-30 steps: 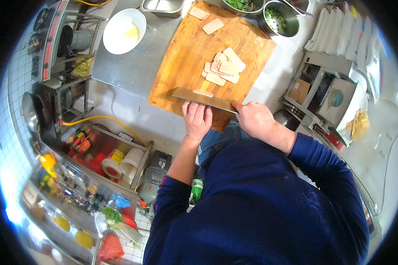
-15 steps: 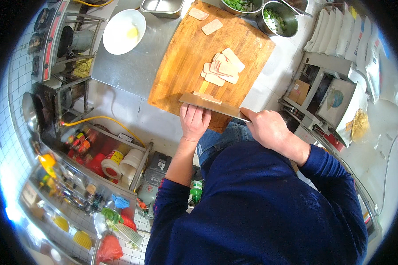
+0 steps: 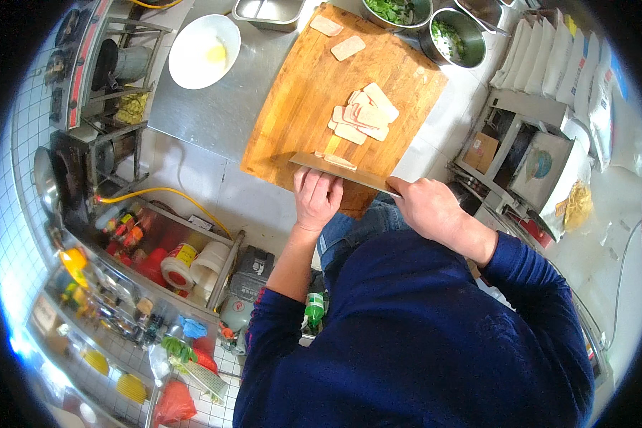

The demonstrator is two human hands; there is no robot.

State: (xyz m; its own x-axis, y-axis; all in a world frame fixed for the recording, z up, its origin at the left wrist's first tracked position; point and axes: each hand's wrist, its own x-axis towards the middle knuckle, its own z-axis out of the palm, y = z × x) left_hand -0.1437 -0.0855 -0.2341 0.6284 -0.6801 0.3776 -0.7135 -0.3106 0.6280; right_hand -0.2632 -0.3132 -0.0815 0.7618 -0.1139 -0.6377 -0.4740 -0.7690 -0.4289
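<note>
My right hand (image 3: 429, 207) is closed around the handle of a cleaver (image 3: 346, 173) at the near end of a wooden cutting board (image 3: 285, 118). The blade's broad side stands between me and most of the board. Behind it, on my side, my left hand (image 3: 317, 200) has its fingers bent and close together against the blade; what they hold is hidden. A thin pale pink slice of meat (image 3: 335, 161) lies along the blade's far side. Farther up is an overlapping pile of similar slices (image 3: 364, 114), with two single slices (image 3: 348, 48) near the far left corner.
A white bowl (image 3: 185, 60) with something pale yellow stands on the steel counter (image 3: 200, 118) to the left. Metal pots of chopped greens (image 3: 446, 36) stand beyond the board's far right. A steel pan (image 3: 267, 16) sits far left; shelves (image 3: 510, 139) line the right.
The view has shifted a little, so the board and counter appear slightly farther right. Both hands and the cleaver keep nearly the same pose, with the slice still along the blade.
</note>
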